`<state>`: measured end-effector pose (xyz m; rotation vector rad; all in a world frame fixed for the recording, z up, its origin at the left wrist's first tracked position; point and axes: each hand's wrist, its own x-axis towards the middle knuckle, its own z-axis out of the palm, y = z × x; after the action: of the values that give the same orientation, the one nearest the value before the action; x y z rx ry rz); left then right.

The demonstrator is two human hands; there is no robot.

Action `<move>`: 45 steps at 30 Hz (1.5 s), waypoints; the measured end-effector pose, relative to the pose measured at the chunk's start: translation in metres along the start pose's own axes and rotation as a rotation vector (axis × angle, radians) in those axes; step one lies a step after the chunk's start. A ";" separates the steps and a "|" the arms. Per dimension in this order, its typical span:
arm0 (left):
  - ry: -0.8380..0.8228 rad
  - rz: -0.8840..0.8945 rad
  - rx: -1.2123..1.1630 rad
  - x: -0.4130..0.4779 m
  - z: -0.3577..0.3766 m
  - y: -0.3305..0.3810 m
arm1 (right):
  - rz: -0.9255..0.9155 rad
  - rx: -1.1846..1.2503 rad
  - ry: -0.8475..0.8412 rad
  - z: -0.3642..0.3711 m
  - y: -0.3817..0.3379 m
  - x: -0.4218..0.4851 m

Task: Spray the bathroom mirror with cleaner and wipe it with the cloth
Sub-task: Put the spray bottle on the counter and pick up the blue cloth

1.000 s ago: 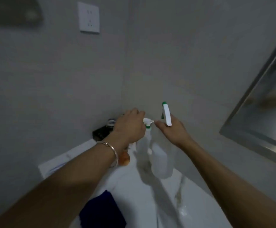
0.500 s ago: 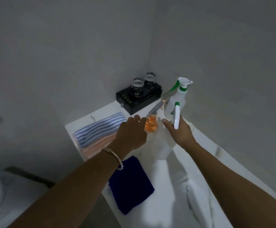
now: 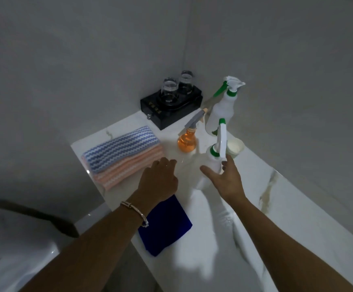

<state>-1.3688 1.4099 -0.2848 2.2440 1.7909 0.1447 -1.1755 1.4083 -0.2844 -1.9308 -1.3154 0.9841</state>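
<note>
A white spray bottle [image 3: 211, 160] with a green collar and white trigger stands upright on the white marble counter [image 3: 276, 207]. My right hand [image 3: 226, 180] is loosely closed around it, thumb across the front and fingers on its right side. My left hand [image 3: 158, 180] hovers low over the counter just left of the bottle, fingers loosely curled, holding nothing. A folded dark blue cloth [image 3: 167, 228] lies at the counter's front edge, partly under my left wrist. The mirror is out of view.
Striped blue and orange cloths [image 3: 123, 153] lie folded at the counter's left end. Behind stand an orange spray bottle [image 3: 187, 142], a second white spray bottle [image 3: 224, 108], a small white cup [image 3: 235, 147] and a black box with two glasses [image 3: 171, 106]. A white fixture [image 3: 13, 249] sits lower left.
The view has swung down and away from the mirror to the counter. My right hand lowered the spray bottle onto the counter. My left hand came off the nozzle and dropped leftward.
</note>
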 end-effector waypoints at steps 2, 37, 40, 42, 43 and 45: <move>-0.065 -0.045 -0.018 -0.013 0.012 -0.009 | 0.112 -0.077 -0.003 0.006 0.020 -0.009; -0.399 -0.119 -0.144 -0.090 0.081 -0.008 | 0.266 0.064 -0.333 0.072 0.022 -0.077; -0.273 -0.059 -0.186 -0.087 0.069 0.004 | 0.265 0.172 -0.294 0.048 0.006 -0.079; -0.246 -0.017 -0.254 -0.083 0.055 0.017 | 0.258 0.219 -0.232 0.024 0.001 -0.081; -0.249 0.005 -0.272 -0.079 0.047 0.025 | 0.246 0.225 -0.204 0.010 0.000 -0.083; -0.258 0.064 -0.252 -0.071 0.033 0.045 | 0.204 0.178 -0.170 -0.024 0.000 -0.087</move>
<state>-1.3350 1.3268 -0.2982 2.0390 1.4805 0.0835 -1.1759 1.3251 -0.2499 -1.9036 -1.0930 1.3451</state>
